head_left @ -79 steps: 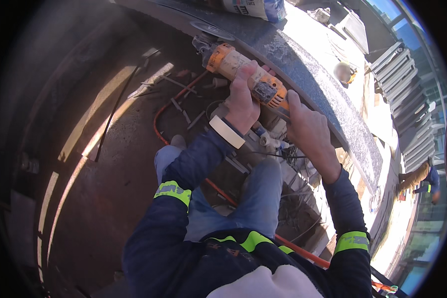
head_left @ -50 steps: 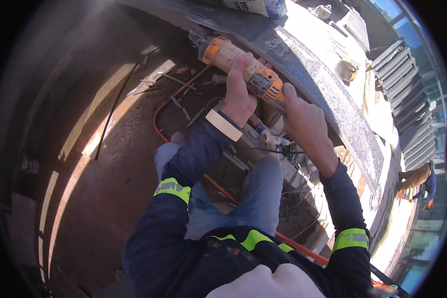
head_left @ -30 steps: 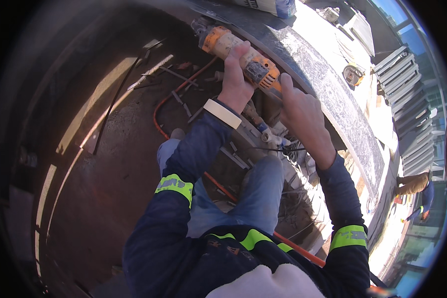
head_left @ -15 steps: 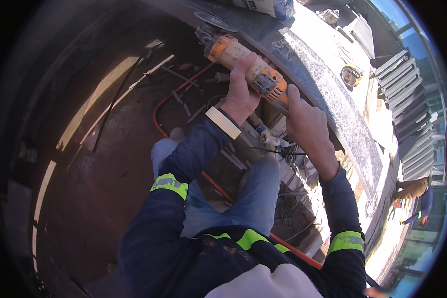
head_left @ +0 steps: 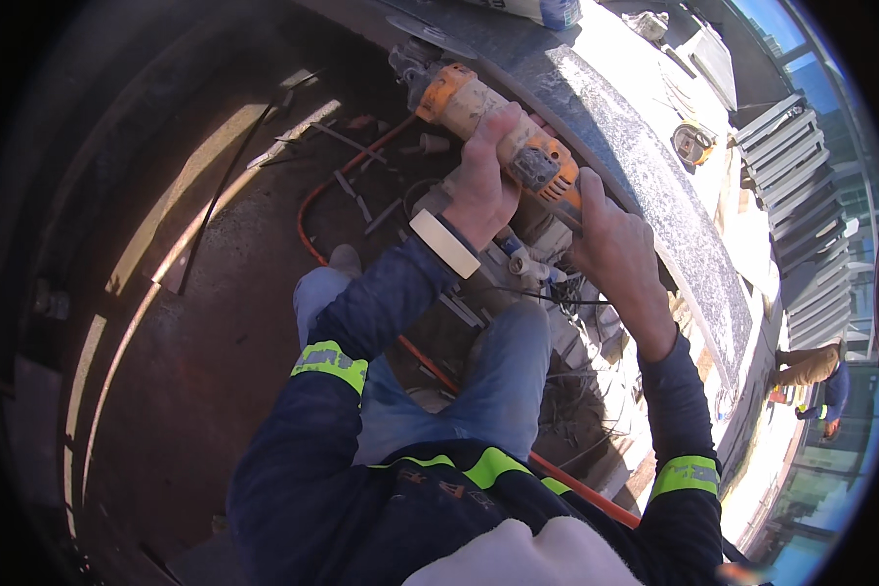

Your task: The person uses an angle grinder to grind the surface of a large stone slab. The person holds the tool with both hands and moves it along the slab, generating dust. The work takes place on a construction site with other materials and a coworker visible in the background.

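An orange and beige angle grinder [head_left: 474, 109], coated in dust, slants across the upper middle, its head up and to the left. My left hand [head_left: 483, 186] wraps the middle of its body, palm beneath. My right hand [head_left: 617, 244] grips the rear end, thumb along the casing. Beside the tool runs the edge of a dark speckled stone slab [head_left: 645, 166], dusted white. At the grinder's head a flat grey disc [head_left: 435, 37] lies close to the slab's edge; whether it touches cannot be made out.
An orange hose [head_left: 305, 220] snakes over the floor past my legs. Wooden strips [head_left: 181, 205] lie at left, cables and rubble [head_left: 596, 342] below the slab. A bag [head_left: 557, 12] and an orange-black tool [head_left: 691, 145] sit beyond. Another person [head_left: 816, 376] bends at far right.
The grinder and both my hands have shifted slightly right, the right hand also a little lower. My hold on the grinder is unchanged. The other person's arm has moved.
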Action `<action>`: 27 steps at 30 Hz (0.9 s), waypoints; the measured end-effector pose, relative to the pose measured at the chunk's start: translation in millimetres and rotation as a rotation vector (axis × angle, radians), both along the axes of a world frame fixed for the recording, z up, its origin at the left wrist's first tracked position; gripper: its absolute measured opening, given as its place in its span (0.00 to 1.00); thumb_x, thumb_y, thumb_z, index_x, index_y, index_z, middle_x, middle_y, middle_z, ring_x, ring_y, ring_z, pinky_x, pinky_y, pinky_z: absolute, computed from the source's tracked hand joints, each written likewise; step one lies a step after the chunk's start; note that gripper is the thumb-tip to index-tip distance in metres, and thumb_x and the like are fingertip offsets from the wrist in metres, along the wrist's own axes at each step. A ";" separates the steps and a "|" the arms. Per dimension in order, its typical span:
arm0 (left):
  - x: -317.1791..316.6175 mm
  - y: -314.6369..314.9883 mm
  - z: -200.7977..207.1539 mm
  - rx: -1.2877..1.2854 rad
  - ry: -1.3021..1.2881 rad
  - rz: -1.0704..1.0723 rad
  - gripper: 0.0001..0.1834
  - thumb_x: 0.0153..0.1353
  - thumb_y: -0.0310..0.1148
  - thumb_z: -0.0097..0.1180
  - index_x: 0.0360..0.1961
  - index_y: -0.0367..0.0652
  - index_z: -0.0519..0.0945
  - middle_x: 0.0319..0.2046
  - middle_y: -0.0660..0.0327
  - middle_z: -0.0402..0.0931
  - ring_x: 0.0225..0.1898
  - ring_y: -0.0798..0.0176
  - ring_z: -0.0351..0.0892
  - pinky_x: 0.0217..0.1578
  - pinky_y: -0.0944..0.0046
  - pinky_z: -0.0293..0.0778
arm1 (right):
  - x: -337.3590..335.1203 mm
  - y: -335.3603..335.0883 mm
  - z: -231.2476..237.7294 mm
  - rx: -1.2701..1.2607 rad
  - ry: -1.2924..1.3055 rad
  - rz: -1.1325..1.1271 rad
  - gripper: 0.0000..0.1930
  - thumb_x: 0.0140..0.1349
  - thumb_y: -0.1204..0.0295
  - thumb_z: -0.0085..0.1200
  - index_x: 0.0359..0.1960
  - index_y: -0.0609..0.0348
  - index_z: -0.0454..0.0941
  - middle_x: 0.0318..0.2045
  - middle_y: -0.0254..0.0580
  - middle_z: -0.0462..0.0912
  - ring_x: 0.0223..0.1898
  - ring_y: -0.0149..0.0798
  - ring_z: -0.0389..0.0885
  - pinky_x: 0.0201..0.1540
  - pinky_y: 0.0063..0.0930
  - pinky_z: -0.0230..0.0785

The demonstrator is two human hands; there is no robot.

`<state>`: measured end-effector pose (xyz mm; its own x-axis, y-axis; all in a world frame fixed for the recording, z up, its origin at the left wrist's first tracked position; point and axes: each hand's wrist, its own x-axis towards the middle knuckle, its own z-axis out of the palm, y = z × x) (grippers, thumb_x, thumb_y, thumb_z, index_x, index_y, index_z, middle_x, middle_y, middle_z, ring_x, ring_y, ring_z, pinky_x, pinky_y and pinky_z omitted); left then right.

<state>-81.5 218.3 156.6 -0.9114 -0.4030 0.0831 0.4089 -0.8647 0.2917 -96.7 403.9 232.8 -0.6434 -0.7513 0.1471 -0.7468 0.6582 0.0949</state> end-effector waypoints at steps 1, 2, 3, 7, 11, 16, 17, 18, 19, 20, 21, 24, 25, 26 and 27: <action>-1.4 -2.3 -0.6 0.004 0.014 0.001 0.26 0.67 0.46 0.69 0.54 0.39 0.75 0.59 0.49 0.77 0.65 0.47 0.79 0.71 0.45 0.75 | -1.4 -2.2 -1.2 -0.002 -0.009 0.003 0.35 0.58 0.79 0.61 0.68 0.56 0.63 0.31 0.63 0.87 0.33 0.70 0.87 0.35 0.65 0.76; -2.6 -5.4 -1.2 0.006 0.005 0.001 0.26 0.67 0.46 0.69 0.54 0.40 0.75 0.58 0.49 0.77 0.64 0.47 0.79 0.70 0.45 0.75 | -2.9 -4.9 -2.4 -0.012 -0.014 0.012 0.35 0.58 0.79 0.61 0.68 0.56 0.63 0.31 0.63 0.87 0.33 0.70 0.87 0.35 0.65 0.76; -3.5 -8.0 -2.1 0.004 0.009 0.003 0.26 0.67 0.46 0.69 0.54 0.40 0.75 0.57 0.49 0.77 0.63 0.47 0.80 0.69 0.45 0.76 | -4.4 -7.3 -3.5 -0.024 -0.020 0.019 0.35 0.58 0.79 0.61 0.68 0.56 0.63 0.31 0.63 0.87 0.33 0.70 0.87 0.35 0.66 0.76; -11.7 -21.4 -4.9 0.019 0.007 0.006 0.26 0.66 0.46 0.69 0.54 0.40 0.75 0.55 0.49 0.78 0.60 0.47 0.82 0.66 0.46 0.79 | -9.4 -19.6 -5.5 -0.024 -0.029 0.032 0.32 0.60 0.79 0.60 0.66 0.57 0.63 0.32 0.63 0.87 0.33 0.70 0.87 0.34 0.66 0.76; -22.4 -35.4 -8.3 0.059 0.001 0.036 0.21 0.67 0.43 0.69 0.52 0.43 0.76 0.47 0.55 0.80 0.52 0.53 0.86 0.58 0.50 0.84 | -11.9 -34.1 -6.3 0.004 0.000 0.033 0.29 0.62 0.79 0.58 0.64 0.58 0.64 0.31 0.61 0.87 0.33 0.69 0.87 0.34 0.64 0.75; -26.6 -54.2 -10.3 0.057 0.004 0.017 0.20 0.66 0.42 0.69 0.51 0.44 0.77 0.43 0.57 0.81 0.46 0.55 0.87 0.54 0.50 0.86 | -11.4 -49.9 -7.0 0.024 0.003 0.016 0.27 0.62 0.78 0.57 0.63 0.58 0.64 0.30 0.57 0.87 0.33 0.67 0.88 0.34 0.63 0.75; -27.6 -55.0 -9.3 0.058 0.006 0.014 0.20 0.66 0.42 0.69 0.51 0.44 0.77 0.43 0.57 0.81 0.46 0.55 0.88 0.54 0.50 0.86 | -11.4 -50.8 -7.0 0.025 0.012 0.017 0.27 0.62 0.79 0.57 0.63 0.58 0.64 0.31 0.56 0.87 0.33 0.67 0.88 0.34 0.63 0.75; -27.0 -55.5 -7.8 0.066 -0.029 0.012 0.20 0.66 0.43 0.69 0.51 0.43 0.77 0.43 0.57 0.81 0.46 0.54 0.88 0.54 0.49 0.86 | -10.5 -51.4 -6.4 0.037 0.015 0.007 0.27 0.62 0.79 0.57 0.62 0.58 0.64 0.31 0.56 0.87 0.33 0.66 0.88 0.35 0.63 0.75; -25.5 -53.4 -6.6 0.063 -0.014 0.018 0.22 0.66 0.43 0.69 0.53 0.42 0.76 0.44 0.56 0.81 0.48 0.54 0.87 0.55 0.49 0.86 | -9.8 -49.9 -5.6 0.033 0.006 0.009 0.26 0.62 0.79 0.58 0.62 0.58 0.64 0.31 0.56 0.87 0.33 0.67 0.88 0.35 0.63 0.76; -22.7 -49.2 -5.4 0.065 -0.036 0.025 0.23 0.66 0.43 0.69 0.54 0.42 0.76 0.45 0.55 0.81 0.50 0.53 0.87 0.56 0.49 0.85 | -9.2 -47.2 -4.0 0.037 -0.007 0.002 0.26 0.62 0.79 0.58 0.62 0.58 0.65 0.31 0.56 0.87 0.33 0.67 0.88 0.35 0.63 0.76; -19.7 -43.4 -4.0 0.064 -0.058 0.030 0.25 0.66 0.44 0.69 0.56 0.41 0.75 0.47 0.54 0.81 0.51 0.52 0.87 0.58 0.48 0.85 | -8.0 -43.3 -2.9 0.040 -0.022 -0.007 0.26 0.62 0.78 0.58 0.62 0.57 0.65 0.31 0.56 0.87 0.34 0.67 0.88 0.35 0.63 0.76; -10.6 -22.0 1.4 0.069 -0.009 0.019 0.29 0.67 0.44 0.69 0.60 0.38 0.71 0.57 0.47 0.77 0.64 0.45 0.81 0.67 0.46 0.79 | -2.0 -26.9 -0.5 0.017 -0.010 -0.017 0.27 0.61 0.78 0.58 0.62 0.56 0.65 0.33 0.58 0.88 0.35 0.67 0.89 0.37 0.63 0.77; -6.4 -15.4 2.8 0.053 -0.022 0.024 0.30 0.67 0.45 0.69 0.60 0.38 0.71 0.59 0.46 0.76 0.66 0.45 0.79 0.69 0.45 0.78 | 0.6 -21.3 0.4 0.020 -0.014 -0.022 0.28 0.61 0.78 0.59 0.63 0.56 0.65 0.33 0.59 0.88 0.35 0.68 0.89 0.37 0.63 0.77; -2.7 -8.3 3.9 0.033 -0.031 0.030 0.31 0.67 0.46 0.68 0.61 0.38 0.70 0.60 0.46 0.75 0.67 0.44 0.78 0.70 0.44 0.77 | 2.4 -14.5 1.7 0.021 -0.019 -0.027 0.28 0.61 0.78 0.59 0.64 0.56 0.65 0.34 0.60 0.88 0.35 0.68 0.89 0.37 0.63 0.78; 0.7 -2.7 5.3 0.011 -0.029 0.036 0.32 0.68 0.46 0.68 0.62 0.38 0.70 0.62 0.45 0.74 0.69 0.43 0.77 0.72 0.44 0.76 | 4.4 -9.2 2.8 0.023 -0.022 -0.033 0.29 0.61 0.78 0.59 0.64 0.56 0.65 0.34 0.60 0.88 0.35 0.68 0.89 0.37 0.63 0.78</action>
